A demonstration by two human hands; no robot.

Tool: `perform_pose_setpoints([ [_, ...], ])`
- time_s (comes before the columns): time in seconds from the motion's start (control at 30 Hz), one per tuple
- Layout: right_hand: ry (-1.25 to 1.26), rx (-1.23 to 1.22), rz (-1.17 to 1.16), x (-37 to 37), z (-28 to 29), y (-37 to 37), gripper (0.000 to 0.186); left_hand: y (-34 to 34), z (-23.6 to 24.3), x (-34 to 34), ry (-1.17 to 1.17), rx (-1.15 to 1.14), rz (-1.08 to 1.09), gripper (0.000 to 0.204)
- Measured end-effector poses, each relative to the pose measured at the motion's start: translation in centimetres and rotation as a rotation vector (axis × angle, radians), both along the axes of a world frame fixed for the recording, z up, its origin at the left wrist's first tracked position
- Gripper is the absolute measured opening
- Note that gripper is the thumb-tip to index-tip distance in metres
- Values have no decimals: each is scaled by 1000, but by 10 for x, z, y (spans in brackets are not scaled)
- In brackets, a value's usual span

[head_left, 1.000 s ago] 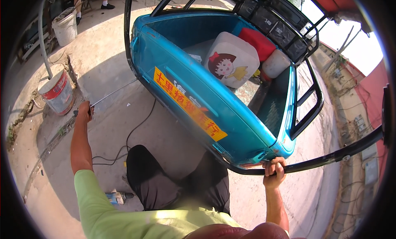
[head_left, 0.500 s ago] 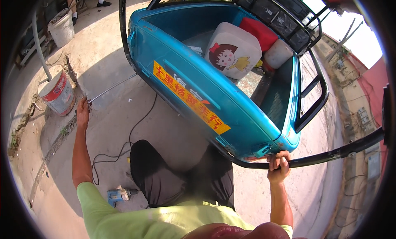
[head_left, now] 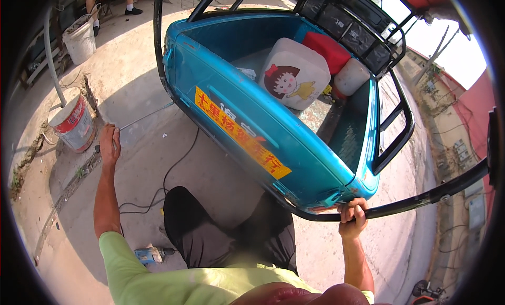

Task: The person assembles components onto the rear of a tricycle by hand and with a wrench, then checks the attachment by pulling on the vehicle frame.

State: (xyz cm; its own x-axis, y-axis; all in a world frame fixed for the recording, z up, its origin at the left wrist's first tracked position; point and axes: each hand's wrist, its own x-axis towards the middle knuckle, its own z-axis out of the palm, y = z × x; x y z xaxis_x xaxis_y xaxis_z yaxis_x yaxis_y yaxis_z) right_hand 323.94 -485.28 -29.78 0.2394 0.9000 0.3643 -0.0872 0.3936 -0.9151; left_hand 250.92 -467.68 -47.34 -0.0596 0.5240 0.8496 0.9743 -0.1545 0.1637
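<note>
My left hand (head_left: 110, 142) is closed at the near end of a thin metal rod (head_left: 147, 117), out to the left. The rod's far end reaches under the left corner of a blue cargo bed (head_left: 247, 108); what it meets there I cannot make out. My right hand (head_left: 353, 218) grips a black metal tube (head_left: 410, 207) beside the bed's near right corner, fingers wrapped round it. Along the tailgate runs a yellow sticker (head_left: 239, 131). Inside the bed lie a pale padded block (head_left: 295, 73) with a cartoon girl, a red item (head_left: 327, 51) and a whitish container (head_left: 351, 77).
A blue power drill (head_left: 151, 255) lies on the ground by my left leg, near a black cable (head_left: 181, 160). At left stand a red-and-white bucket (head_left: 73, 127) holding a pole and a white bucket (head_left: 80, 42). Another person's legs (head_left: 131, 2) show at the top left.
My left hand has shifted slightly right, with the rod's near end. The right hand keeps its grip on the tube. The view has tilted a little.
</note>
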Motion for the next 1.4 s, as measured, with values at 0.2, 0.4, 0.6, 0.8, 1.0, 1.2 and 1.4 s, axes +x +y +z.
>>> perform_pose_setpoints([
  [0.2, 16, -7, 8, 2, 0, -1, 27, 31, -52, -51, -459, -339, 58, 49],
  [0.4, 20, 8, -24, 3, -4, -2, 26, 62, -50, -59, -1254, -883, 256, 74],
  [0.6, 56, -61, 0, 6, -1, -1, 25, 45, -65, -69, -1389, -697, 157, 56],
  [0.8, 68, -58, -3, 6, 0, -5, 22, 14, -84, -65, -1182, -402, -269, 55],
  [1.0, 94, -61, 1, 5, 4, -7, 22, 28, -134, -97, -884, -393, -21, 57],
  [1.2, 102, -126, -70, 4, 5, -10, 23, 66, -152, -74, -480, -322, 224, 57],
  [1.4, 86, -93, -85, 1, 3, -4, 24, 64, -177, -106, -2009, -701, -237, 45],
])
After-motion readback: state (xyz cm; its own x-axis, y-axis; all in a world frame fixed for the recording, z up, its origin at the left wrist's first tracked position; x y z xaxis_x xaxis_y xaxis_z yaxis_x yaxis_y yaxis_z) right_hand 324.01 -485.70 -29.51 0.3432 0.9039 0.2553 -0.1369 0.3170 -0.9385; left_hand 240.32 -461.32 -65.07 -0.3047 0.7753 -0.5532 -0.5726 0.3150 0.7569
